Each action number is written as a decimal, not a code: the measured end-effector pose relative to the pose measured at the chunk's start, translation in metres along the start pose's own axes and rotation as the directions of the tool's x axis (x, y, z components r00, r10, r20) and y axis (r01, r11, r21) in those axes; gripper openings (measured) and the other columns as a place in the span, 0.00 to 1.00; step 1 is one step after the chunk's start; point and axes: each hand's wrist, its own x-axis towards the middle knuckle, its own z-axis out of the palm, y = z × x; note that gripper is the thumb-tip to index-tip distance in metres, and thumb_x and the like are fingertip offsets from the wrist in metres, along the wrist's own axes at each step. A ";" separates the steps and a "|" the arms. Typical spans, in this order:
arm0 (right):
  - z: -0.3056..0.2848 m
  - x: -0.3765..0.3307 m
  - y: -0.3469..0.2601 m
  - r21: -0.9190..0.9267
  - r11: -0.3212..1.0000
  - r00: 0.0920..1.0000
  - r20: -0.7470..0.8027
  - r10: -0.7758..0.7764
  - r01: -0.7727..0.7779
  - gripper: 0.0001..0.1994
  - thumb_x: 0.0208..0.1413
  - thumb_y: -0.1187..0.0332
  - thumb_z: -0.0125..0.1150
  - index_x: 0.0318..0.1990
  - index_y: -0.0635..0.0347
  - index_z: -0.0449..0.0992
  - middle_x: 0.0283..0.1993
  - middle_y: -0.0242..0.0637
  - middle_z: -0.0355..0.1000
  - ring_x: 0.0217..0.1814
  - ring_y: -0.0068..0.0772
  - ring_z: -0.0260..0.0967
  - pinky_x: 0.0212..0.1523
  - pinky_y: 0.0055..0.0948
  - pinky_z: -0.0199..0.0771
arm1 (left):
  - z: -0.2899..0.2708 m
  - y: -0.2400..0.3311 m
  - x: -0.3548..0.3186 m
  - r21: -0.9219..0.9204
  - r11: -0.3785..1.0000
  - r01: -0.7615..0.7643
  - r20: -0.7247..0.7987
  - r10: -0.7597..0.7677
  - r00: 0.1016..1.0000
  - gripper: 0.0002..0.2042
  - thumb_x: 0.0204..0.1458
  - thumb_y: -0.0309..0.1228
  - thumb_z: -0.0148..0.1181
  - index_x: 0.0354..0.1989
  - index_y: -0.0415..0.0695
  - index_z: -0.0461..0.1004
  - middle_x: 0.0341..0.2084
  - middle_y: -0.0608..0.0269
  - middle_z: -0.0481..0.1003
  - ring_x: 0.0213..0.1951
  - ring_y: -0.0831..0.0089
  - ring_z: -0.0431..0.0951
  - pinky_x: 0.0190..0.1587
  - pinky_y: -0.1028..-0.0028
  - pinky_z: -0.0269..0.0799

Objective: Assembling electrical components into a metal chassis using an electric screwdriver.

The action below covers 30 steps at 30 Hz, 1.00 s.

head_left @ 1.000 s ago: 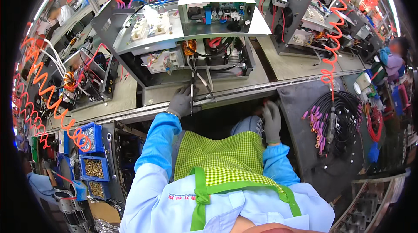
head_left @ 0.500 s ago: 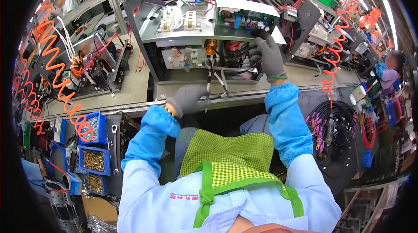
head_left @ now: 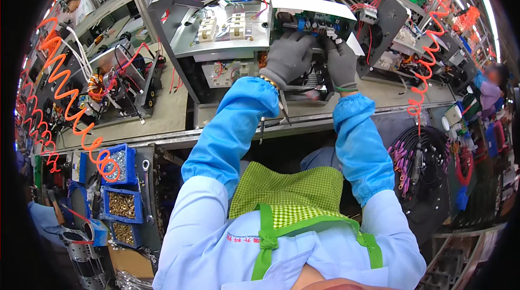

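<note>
Both hands, in grey gloves, work at a green circuit board [head_left: 309, 22] under a white panel [head_left: 311, 6] in an open metal equipment chassis [head_left: 187, 73]. My left hand [head_left: 290, 58] reaches over the lower bay to the board's front edge, palm down; its fingertips are partly hidden against the dark parts. To its right my right hand [head_left: 342, 63] points upward, thumb and fingers drawn together at a small white connector [head_left: 331, 33] by the board. Black cables lie behind and between the hands. Cream terminal blocks [head_left: 237, 26] sit on the chassis's upper plate.
Another open unit with a copper coil [head_left: 96, 84] stands left on the workbench [head_left: 168, 116]. Orange coiled hoses [head_left: 62, 81] hang at both sides. Blue bins of fasteners [head_left: 123, 204] and a wrench [head_left: 147, 184] lie lower left. A black cable bundle [head_left: 420, 154] lies right.
My left hand has moved up and right from the bench's front edge to the board. My right hand has shifted slightly, its fingers now drawn together at the connector.
</note>
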 end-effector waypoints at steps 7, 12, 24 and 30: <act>-0.032 0.003 -0.019 0.128 0.985 0.992 0.030 -0.120 0.115 0.10 0.61 0.65 0.54 0.40 0.61 0.77 0.26 0.35 0.73 0.27 0.23 0.68 0.27 0.28 0.67 | 0.008 0.010 0.009 -0.164 0.986 -0.011 0.097 0.027 0.995 0.14 0.45 0.34 0.58 0.42 0.46 0.74 0.30 0.49 0.75 0.32 0.49 0.75 0.36 0.56 0.72; -0.027 -0.029 -0.017 0.156 0.948 0.954 0.069 -0.291 0.277 0.11 0.56 0.67 0.56 0.45 0.59 0.75 0.37 0.46 0.76 0.38 0.48 0.74 0.41 0.39 0.73 | -0.010 0.004 0.003 -0.487 0.873 0.025 0.080 0.016 0.997 0.20 0.50 0.28 0.56 0.53 0.36 0.69 0.46 0.47 0.74 0.49 0.54 0.75 0.52 0.64 0.70; -0.050 -0.050 -0.041 -0.029 0.951 0.947 -0.092 -0.309 0.308 0.11 0.54 0.68 0.56 0.44 0.59 0.72 0.42 0.44 0.70 0.45 0.50 0.68 0.44 0.41 0.70 | -0.002 0.056 0.025 -0.610 0.783 0.122 0.040 -0.124 0.992 0.15 0.57 0.31 0.54 0.50 0.35 0.70 0.41 0.54 0.74 0.42 0.68 0.74 0.47 0.71 0.69; -0.041 -0.030 -0.041 -0.093 0.936 0.937 0.129 -0.326 0.338 0.08 0.47 0.71 0.58 0.37 0.60 0.73 0.39 0.44 0.71 0.40 0.50 0.71 0.40 0.39 0.73 | -0.024 0.063 0.015 -0.394 0.919 0.012 0.052 0.010 0.999 0.15 0.53 0.32 0.58 0.46 0.36 0.71 0.38 0.50 0.72 0.39 0.57 0.74 0.43 0.67 0.70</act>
